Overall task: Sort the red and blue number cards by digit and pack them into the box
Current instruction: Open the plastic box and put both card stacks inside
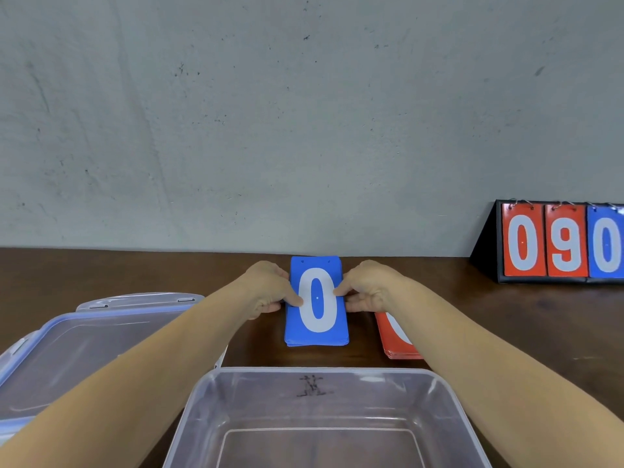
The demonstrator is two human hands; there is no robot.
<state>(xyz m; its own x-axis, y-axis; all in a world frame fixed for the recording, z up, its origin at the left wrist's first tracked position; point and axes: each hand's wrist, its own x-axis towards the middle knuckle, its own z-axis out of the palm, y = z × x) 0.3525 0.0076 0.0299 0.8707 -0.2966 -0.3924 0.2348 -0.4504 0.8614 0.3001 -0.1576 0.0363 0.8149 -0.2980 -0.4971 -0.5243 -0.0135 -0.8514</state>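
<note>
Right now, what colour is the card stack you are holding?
Blue stack, white zero on top; head view.

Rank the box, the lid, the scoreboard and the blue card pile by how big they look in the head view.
Largest to smallest:
1. box, though nearest the camera, which inflates it
2. lid, partly hidden
3. scoreboard, cut off at the frame edge
4. blue card pile
</note>
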